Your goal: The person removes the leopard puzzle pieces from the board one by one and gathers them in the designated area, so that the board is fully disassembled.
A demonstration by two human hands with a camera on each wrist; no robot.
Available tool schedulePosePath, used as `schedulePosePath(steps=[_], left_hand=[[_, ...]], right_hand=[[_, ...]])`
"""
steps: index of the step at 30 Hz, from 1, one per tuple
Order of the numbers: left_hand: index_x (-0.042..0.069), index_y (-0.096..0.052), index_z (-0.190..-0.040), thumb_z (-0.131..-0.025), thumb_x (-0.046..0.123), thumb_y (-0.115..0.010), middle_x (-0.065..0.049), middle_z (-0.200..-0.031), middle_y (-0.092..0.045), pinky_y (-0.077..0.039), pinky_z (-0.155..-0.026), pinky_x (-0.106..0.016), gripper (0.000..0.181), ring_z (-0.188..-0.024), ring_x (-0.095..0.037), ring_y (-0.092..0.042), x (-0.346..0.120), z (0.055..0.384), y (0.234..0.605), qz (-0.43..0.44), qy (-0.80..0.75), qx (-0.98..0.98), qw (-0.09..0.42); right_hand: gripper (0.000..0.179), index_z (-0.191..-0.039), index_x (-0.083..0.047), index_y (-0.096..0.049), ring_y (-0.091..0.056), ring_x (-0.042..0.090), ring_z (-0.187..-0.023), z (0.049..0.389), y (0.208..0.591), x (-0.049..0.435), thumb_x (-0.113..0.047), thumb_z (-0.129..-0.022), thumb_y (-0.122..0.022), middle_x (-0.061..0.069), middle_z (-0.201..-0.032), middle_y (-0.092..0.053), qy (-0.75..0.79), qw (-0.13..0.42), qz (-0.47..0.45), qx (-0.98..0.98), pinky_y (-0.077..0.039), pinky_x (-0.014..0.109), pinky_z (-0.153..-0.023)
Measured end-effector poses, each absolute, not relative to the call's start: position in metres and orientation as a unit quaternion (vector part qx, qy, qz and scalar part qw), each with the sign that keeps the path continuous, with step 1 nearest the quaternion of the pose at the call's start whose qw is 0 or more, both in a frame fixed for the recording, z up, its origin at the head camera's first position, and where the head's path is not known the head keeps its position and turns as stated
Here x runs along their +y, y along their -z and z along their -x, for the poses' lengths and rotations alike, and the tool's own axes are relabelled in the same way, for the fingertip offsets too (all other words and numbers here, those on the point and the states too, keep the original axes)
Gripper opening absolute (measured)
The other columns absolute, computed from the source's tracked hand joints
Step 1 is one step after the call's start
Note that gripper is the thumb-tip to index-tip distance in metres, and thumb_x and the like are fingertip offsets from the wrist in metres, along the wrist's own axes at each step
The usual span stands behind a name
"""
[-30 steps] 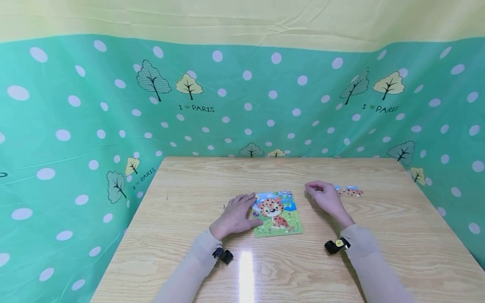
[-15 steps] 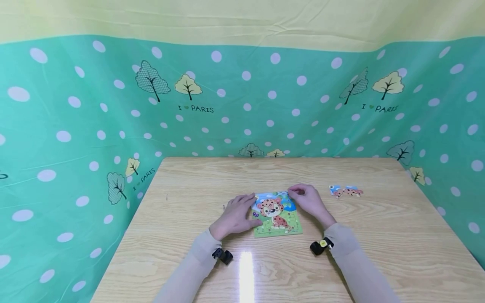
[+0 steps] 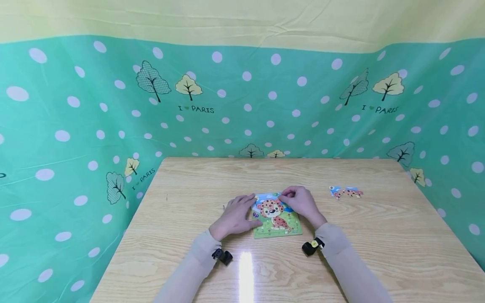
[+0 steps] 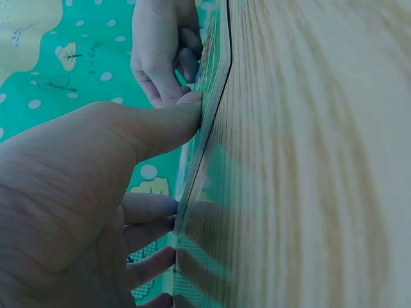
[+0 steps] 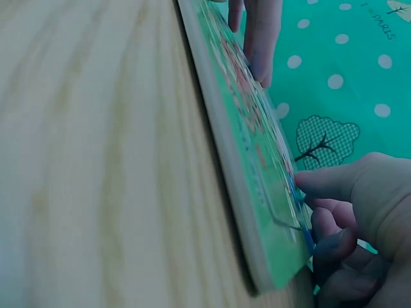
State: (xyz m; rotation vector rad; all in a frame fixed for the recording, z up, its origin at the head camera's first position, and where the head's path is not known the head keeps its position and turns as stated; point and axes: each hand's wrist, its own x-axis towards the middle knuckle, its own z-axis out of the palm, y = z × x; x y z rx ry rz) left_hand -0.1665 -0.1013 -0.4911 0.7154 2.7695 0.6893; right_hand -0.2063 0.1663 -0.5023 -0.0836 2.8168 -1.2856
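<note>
A square jigsaw board (image 3: 279, 227) with a spotted leopard cub picture lies on the table; its pale edge shows in both wrist views. My left hand (image 3: 235, 215) rests at its left side, fingers spread along the edge and the thumb (image 4: 170, 122) lying over the picture. At the upper right of the board, my right hand (image 3: 301, 202) has its thumb and fingertips together over the picture, pinching a small blue puzzle piece (image 5: 294, 191) that the fingers mostly hide. In the right wrist view the thumb (image 5: 327, 181) is right at the board's surface.
Several loose puzzle pieces (image 3: 345, 192), blue and spotted, lie together to the right of the board on the wooden table (image 3: 204, 176). A green dotted cloth (image 3: 227, 84) hangs behind. Both wrists wear small black cameras.
My right hand has moved left from beside the loose pieces to the board's upper right, then a little further in over the picture. The left hand has stayed put.
</note>
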Motion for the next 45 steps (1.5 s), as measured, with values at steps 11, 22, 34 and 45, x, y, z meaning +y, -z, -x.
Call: schedulePosePath(steps=[11, 22, 34, 45], left_hand=[[0.010, -0.043, -0.163, -0.095, 0.059, -0.072, -0.009, -0.174, -0.036, -0.026, -0.130, -0.062, 0.088, -0.159, -0.038, -0.033, -0.104, 0.167, 0.493, -0.241, -0.229, 0.938, 0.097], [0.009, -0.043, -0.163, -0.095, 0.059, -0.071, -0.009, -0.174, -0.035, -0.025, -0.130, -0.063, 0.089, -0.159, -0.038, -0.033, -0.103, 0.165, 0.495, -0.242, -0.234, 0.937, 0.094], [0.010, -0.042, -0.164, -0.095, 0.058, -0.071, -0.009, -0.174, -0.035, -0.024, -0.131, -0.062, 0.089, -0.160, -0.038, -0.032, -0.101, 0.164, 0.493, -0.241, -0.233, 0.937, 0.098], [0.011, -0.042, -0.164, -0.095, 0.059, -0.071, -0.008, -0.175, -0.034, -0.024, -0.131, -0.062, 0.089, -0.161, -0.037, -0.031, -0.101, 0.164, 0.489, -0.237, -0.228, 0.939, 0.101]], right_hand=[[0.033, -0.097, -0.015, -0.077, -0.055, 0.018, -0.069, 0.206, 0.501, 0.156, -0.046, -0.089, -0.084, 0.000, -0.079, -0.064, 0.371, 0.018, -0.003, 0.929, -0.040, 0.031, -0.063], [0.032, -0.097, -0.017, -0.075, -0.056, 0.018, -0.067, 0.203, 0.498, 0.152, -0.047, -0.089, -0.081, 0.000, -0.082, -0.065, 0.341, 0.010, -0.019, 0.940, -0.038, 0.031, -0.059], [0.034, -0.099, -0.018, -0.074, -0.061, 0.019, -0.071, 0.203, 0.501, 0.146, -0.049, -0.084, -0.080, 0.001, -0.085, -0.070, 0.315, 0.000, -0.039, 0.948, -0.039, 0.032, -0.060], [0.038, -0.102, -0.018, -0.075, -0.061, 0.018, -0.073, 0.204, 0.497, 0.151, -0.052, -0.085, -0.081, 0.002, -0.089, -0.071, 0.316, 0.014, -0.017, 0.949, -0.041, 0.031, -0.061]])
